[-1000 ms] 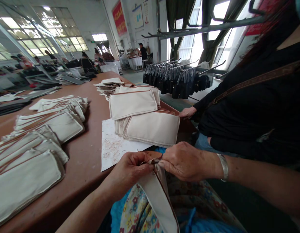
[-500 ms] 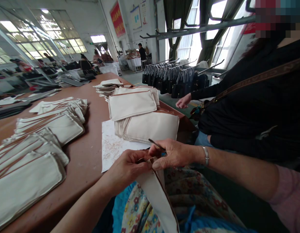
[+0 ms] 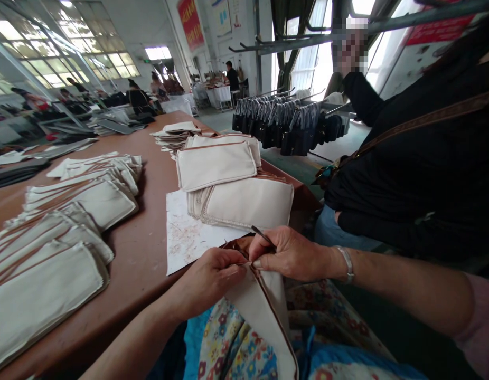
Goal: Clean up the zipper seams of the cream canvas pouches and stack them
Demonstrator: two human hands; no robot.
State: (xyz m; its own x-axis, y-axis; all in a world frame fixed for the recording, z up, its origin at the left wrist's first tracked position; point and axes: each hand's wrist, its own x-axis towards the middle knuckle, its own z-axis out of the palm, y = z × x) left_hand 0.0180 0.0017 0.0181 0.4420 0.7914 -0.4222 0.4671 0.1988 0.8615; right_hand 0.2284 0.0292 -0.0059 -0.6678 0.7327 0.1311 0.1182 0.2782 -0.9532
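Observation:
On my lap lies a cream fabric piece with brown edging (image 3: 264, 316), its upper end raised between my hands. My left hand (image 3: 216, 274) is closed, thumb and fingers pinching the cream fabric at that end. Right beside it, my right hand (image 3: 292, 253) is closed around a thin dark metal tool (image 3: 262, 235), one end of which sticks up past the fingers. Its thumb also presses on the brown edging. My fingers hide the tool's other end. A floral apron with blue trim (image 3: 224, 338) lies under the fabric.
Cream pouches (image 3: 248, 203) are piled on white paper (image 3: 183, 237) strewn with brown scraps. More pouches (image 3: 70, 211) lie in overlapping rows along the brown table (image 3: 137, 253). A person in black (image 3: 419, 174) stands close at right, near a rack of black bags (image 3: 288, 124).
My right hand has shifted slightly right, and more of the fabric's brown-edged opening shows. The person at right has raised an arm from low beside the table toward the rack's upper bar.

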